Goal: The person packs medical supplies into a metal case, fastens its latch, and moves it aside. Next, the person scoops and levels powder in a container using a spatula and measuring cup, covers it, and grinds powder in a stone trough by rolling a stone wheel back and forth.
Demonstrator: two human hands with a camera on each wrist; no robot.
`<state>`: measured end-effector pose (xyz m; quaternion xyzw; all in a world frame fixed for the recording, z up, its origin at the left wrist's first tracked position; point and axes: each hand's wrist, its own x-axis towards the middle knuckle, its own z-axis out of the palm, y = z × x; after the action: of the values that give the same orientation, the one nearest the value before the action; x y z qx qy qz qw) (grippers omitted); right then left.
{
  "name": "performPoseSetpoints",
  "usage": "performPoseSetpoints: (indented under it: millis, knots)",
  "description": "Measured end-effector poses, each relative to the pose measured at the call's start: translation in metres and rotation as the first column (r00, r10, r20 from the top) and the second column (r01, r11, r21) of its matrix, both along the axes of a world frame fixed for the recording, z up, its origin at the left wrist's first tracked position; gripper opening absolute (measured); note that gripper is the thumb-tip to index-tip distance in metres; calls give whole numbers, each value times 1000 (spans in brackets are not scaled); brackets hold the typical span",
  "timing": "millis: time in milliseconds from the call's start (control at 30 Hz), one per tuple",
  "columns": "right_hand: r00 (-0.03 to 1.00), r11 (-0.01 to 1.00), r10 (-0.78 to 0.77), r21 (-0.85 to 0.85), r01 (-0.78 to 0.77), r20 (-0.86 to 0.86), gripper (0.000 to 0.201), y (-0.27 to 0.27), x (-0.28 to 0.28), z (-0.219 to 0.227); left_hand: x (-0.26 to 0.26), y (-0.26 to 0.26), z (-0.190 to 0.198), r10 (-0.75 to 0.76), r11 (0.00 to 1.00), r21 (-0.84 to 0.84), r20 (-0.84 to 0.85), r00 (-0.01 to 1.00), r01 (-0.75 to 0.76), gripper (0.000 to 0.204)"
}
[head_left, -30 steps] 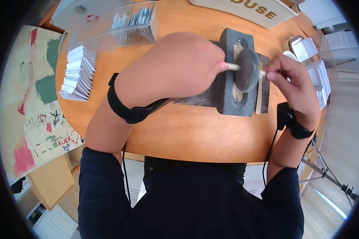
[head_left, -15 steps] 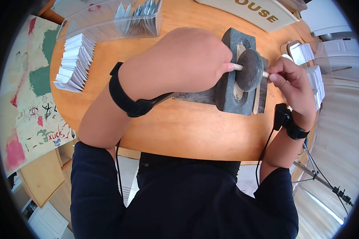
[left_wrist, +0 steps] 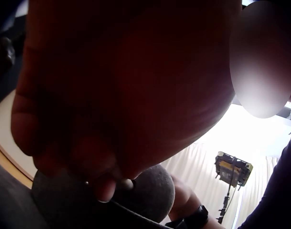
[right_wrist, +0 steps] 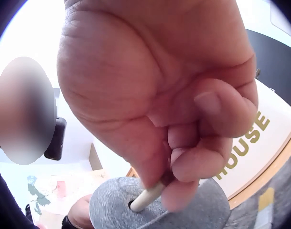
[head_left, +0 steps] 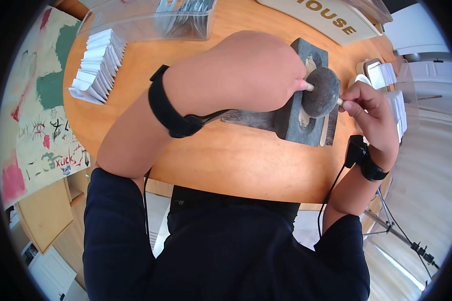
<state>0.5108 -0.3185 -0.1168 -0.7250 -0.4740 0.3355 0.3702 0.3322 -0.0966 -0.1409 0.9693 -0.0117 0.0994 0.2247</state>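
A round dark stone wheel (head_left: pixel 321 93) with a pale wooden handle through its middle stands on edge in the long trough of a grey stone block (head_left: pixel 292 120). Tan powder (head_left: pixel 304 118) lies in the trough on both sides of the wheel. My left hand (head_left: pixel 241 72) grips the handle's left end, its fingers mostly hidden from above. At the other end, my right hand (head_left: pixel 369 108) pinches the handle between thumb and fingers; the right wrist view shows the wooden handle (right_wrist: pixel 148 198) entering the wheel's hole. Beneath the block is a dark grey mat (head_left: pixel 248 119).
Folded white packets (head_left: pixel 98 65) stand in a row at the left, near a clear plastic bin (head_left: pixel 135 27) of silvery packets. A white box lettered HOUSE (head_left: pixel 326 20) is at the back. More white packets (head_left: pixel 381 75) sit at the right. A light wooden stick (head_left: pixel 324 129) lies beside the block.
The head view has shifted. The wheel has tilted and turned slightly relative to the block, with both hands still on its handle.
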Motion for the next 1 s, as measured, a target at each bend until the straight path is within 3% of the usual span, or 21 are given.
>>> performPoseSetpoints:
  millis: [100, 167, 233, 267, 333, 433, 500, 633, 767, 833, 1000]
  knots:
    - [996, 998, -48, 32, 46, 81, 4, 6, 6, -8, 0, -1, -3, 23, 1000, -12, 34, 999, -23, 30]
    - [999, 1000, -4, 23, 3, 46, 4, 1, 3, -1, -2, 0, -2, 20, 1000, -17, 86, 996, -18, 30]
    - [999, 999, 39, 15, -39, 6, 4, -2, 1, 2, -9, -1, 11, -112, 992, -60, -52, 992, 108, 31]
    - [999, 999, 45, 2, -45, 8, 3, -4, 1, 2, -9, -2, 8, -107, 992, -66, -52, 993, 103, 31]
    - [999, 999, 48, -15, -48, 10, 2, -5, -1, 1, -8, -4, 1, -79, 997, 9, 124, 989, 79, 31]
    - [999, 1000, 3, 13, -4, 49, 2, -4, -1, 4, -6, 0, -1, -107, 994, 5, 129, 986, 107, 30]
    - [993, 989, 92, -120, -82, 75, 2, -7, -2, 11, -9, -4, 2, -98, 995, -10, 81, 992, 99, 29]
    - [998, 999, 25, -27, -23, 51, 2, -3, -5, 3, -9, -2, 4, -97, 995, 2, 47, 994, 97, 29]
    - [996, 994, 53, -97, -47, 65, 1, -6, -3, 5, -7, -5, -1, -107, 994, -9, 40, 993, 107, 29]
    - [998, 1000, 19, -26, -17, 60, 1, -4, 3, 0, -4, -6, -2, -24, 1000, -17, 55, 998, 25, 30]
    - [994, 1000, 6, 16, -7, 112, 1, -6, -1, 4, -3, -6, -4, -72, 997, -17, 86, 994, 74, 30]
